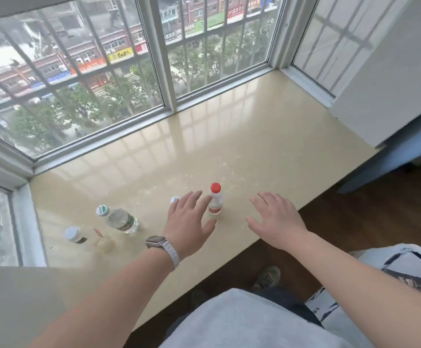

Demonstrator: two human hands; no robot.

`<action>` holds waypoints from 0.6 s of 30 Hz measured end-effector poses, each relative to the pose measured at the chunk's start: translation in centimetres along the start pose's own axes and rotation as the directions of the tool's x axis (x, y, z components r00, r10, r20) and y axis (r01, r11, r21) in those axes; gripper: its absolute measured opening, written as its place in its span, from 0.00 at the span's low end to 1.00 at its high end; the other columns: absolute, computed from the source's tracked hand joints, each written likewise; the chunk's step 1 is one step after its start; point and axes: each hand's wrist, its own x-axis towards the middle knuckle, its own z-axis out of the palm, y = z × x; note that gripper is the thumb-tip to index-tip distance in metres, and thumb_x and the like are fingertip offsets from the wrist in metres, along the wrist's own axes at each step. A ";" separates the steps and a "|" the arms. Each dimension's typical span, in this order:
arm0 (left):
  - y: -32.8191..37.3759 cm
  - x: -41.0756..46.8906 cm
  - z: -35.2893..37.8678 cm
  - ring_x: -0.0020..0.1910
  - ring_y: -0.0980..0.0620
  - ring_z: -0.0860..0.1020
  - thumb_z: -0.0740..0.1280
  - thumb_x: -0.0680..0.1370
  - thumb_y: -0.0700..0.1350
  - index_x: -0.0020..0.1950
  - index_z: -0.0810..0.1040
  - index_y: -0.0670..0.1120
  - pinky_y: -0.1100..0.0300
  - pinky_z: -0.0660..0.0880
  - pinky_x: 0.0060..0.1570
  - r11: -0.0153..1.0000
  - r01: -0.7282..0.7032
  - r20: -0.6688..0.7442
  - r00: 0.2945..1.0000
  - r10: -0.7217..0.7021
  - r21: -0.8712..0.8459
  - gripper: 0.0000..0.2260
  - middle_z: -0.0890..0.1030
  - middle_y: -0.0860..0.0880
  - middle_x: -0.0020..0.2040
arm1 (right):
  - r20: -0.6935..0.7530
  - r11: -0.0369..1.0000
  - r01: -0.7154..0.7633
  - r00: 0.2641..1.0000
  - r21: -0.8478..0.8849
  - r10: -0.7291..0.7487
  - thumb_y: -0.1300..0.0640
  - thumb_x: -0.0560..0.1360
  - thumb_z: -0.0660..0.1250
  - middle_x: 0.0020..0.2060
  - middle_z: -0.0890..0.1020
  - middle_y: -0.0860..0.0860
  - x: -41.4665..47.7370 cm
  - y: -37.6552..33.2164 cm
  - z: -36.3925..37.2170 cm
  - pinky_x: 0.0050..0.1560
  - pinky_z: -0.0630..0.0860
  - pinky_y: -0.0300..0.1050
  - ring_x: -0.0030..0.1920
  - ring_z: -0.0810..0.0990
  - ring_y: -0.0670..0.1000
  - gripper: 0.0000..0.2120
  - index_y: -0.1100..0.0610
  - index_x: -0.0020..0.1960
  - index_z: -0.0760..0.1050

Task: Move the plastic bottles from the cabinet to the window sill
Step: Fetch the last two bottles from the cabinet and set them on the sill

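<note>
Across the upper half of the view, the barred window (99,79) looks down on trees and shopfronts, and below it the glossy beige window sill (242,151) spreads from the left corner to the right wall. Dark wood floor (355,222) shows under the sill's near edge. Both forearms reach forward over the sill. Her left hand (188,222), with a watch (163,248) on its wrist, hovers palm down, fingers spread wide and gripping nothing; it partly hides a white-capped bottle (174,200) behind it. Her right hand (276,219) is likewise flat and splayed, empty, well apart from any bottle. Between the hands, just beside the left fingertips, stands the red-capped bottle (215,199), upright on the sill. Further left stand a clear bottle with a green label (119,219), a small dark bottle with a white cap (75,236), and a small yellowish bottle (105,242).
</note>
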 end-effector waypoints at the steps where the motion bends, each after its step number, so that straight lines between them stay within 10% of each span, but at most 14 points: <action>1: 1.0 1.0 0.0 0.75 0.44 0.63 0.65 0.79 0.56 0.74 0.68 0.53 0.46 0.55 0.74 1.000 -0.025 0.002 1.000 0.025 0.012 0.24 0.69 0.47 0.75 | -0.011 1.000 -0.008 1.000 0.015 0.008 0.39 0.78 0.54 0.71 0.71 0.53 0.0 1.1 -0.3 0.68 0.64 0.51 0.70 0.66 0.55 0.28 0.52 0.72 0.67; 18: 25.3 19.1 5.5 0.74 0.42 0.66 0.65 0.79 0.56 0.75 0.69 0.51 0.43 0.60 0.73 0.896 -0.426 0.129 0.903 0.410 0.129 0.25 0.71 0.46 0.74 | -0.168 0.953 -0.259 0.944 0.156 0.284 0.39 0.79 0.53 0.72 0.68 0.55 -4.1 26.2 -4.1 0.71 0.60 0.54 0.72 0.64 0.57 0.29 0.54 0.75 0.65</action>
